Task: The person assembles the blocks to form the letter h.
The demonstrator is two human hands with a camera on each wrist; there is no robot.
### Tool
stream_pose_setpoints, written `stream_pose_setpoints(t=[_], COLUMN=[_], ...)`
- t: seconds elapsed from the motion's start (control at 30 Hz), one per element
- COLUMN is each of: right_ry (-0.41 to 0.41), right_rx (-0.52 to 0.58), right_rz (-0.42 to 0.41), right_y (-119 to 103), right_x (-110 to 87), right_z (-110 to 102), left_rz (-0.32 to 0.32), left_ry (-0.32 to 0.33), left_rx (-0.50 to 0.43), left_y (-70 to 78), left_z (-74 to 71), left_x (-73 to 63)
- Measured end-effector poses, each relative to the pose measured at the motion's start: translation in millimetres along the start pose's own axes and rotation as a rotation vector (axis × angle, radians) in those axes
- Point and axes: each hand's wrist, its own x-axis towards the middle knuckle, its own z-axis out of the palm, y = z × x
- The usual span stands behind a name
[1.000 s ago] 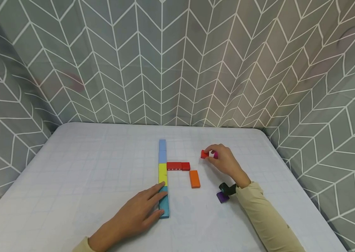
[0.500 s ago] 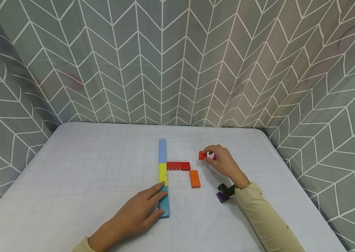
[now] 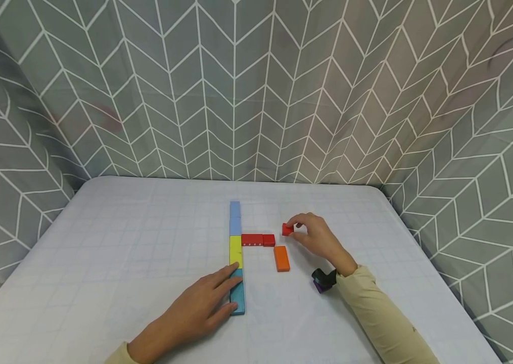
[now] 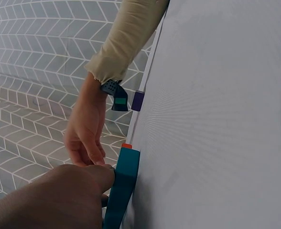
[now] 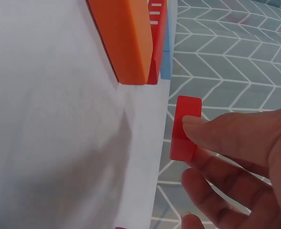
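Note:
My left hand [image 3: 199, 306] lies on the teal block [image 3: 238, 294], its fingers straight and spread; in the left wrist view the thumb touches the block's side. Beyond it in line stand a yellow block [image 3: 235, 247] and light blue blocks [image 3: 235, 218]. Between thumb and fingertips, my right hand [image 3: 317, 237] pinches a small red block [image 5: 186, 129], held above the table. Just left of and below that hand are a red block with white dots [image 3: 251, 240], a smaller red block [image 3: 269, 240] touching its right end, and an orange block [image 3: 281, 259] near that one's lower right corner.
The white-covered table [image 3: 147, 227] is backed by a patterned grey curtain [image 3: 256, 101]. Beneath the right wrist's black strap [image 3: 324, 277] lies a purple block [image 4: 137, 101]. A magenta piece [image 5: 121, 228] just shows at the right wrist view's bottom edge.
My right hand has moved left and slightly nearer with the red block, toward the red row. The magenta piece has gone out of sight behind it in the head view. My left hand stays put.

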Motion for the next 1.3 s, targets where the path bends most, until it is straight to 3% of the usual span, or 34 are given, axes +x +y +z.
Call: stream_pose_setpoints(t=[0.33, 1.03, 1.3], right_ry=[-0.071, -0.102, -0.195], right_rx=[0.000, 0.046, 0.074], right_rz=[0.044, -0.045, -0.002], right_y=[-4, -2, -5], right_x=[0.4, -1.5, -5.3], right_z=[11, 18, 17], left_rz=[-0.003, 0.007, -0.001], left_ry=[-0.002, 0.003, -0.002], left_rx=[0.006, 0.006, 0.005], left_y=[0.5, -0.7, 0.0], left_z=[0.0, 0.8, 0.6], left_x=[0.0, 0.5, 0.6])
